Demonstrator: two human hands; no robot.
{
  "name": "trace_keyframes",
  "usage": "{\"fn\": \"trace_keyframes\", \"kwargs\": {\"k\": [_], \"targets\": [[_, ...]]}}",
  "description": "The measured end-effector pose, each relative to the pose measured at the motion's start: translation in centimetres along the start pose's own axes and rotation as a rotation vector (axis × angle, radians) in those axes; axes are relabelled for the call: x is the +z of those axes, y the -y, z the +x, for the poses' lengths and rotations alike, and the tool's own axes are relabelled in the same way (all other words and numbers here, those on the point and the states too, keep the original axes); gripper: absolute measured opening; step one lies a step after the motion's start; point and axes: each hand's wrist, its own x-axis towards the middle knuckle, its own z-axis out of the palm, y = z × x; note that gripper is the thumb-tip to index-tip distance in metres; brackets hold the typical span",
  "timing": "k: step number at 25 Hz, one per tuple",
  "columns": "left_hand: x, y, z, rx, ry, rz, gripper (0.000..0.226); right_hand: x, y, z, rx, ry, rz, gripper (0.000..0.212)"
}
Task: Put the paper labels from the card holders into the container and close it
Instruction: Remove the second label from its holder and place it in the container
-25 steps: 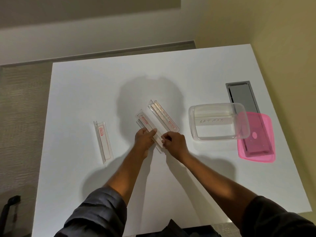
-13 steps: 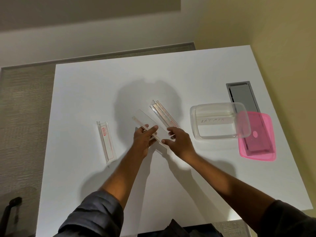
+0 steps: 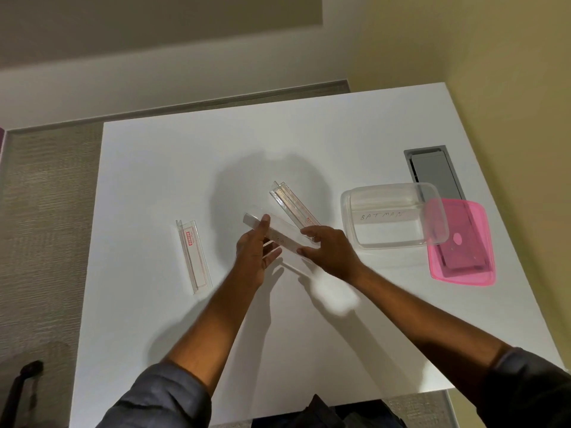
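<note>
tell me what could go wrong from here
1. The clear plastic card holder is held off the table between the left hand and right hand; its paper label could crease or tear coming out.
2. The clear rectangular plastic container overlaps the translucent pink lid, so pulling the lid free might jolt it.

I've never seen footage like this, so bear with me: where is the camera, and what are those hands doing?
No machine here: a person wears one camera on the head, looking down at a white table. The left hand and right hand hold a clear card holder between them. Two more lie on the table: a second holder just beyond the hands, a third holder further left. On the right sits an open clear container with a paper slip inside, its corner over a pink lid.
</note>
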Motion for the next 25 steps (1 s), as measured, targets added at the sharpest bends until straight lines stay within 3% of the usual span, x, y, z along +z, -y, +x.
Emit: {"fn": "trace_keyframes", "kwargs": {"k": [9,16,25], "targets": [[-2.0,-0.6,-0.2,0.034,-0.002,-0.035,0.02,-4.5,-2.3,0.3,0.135,0.192,0.278,0.045],[2.4,0.1,-1.6,0.104,0.049,-0.009,0.01,-8.5,-2.9,-0.4,0.051,0.23,-0.018,0.053],[9.8,1.7,-2.7,0.205,0.208,0.125,0.022,-15.5,-6.9,-2.2,0.049,0.143,-0.144,0.05]]}}
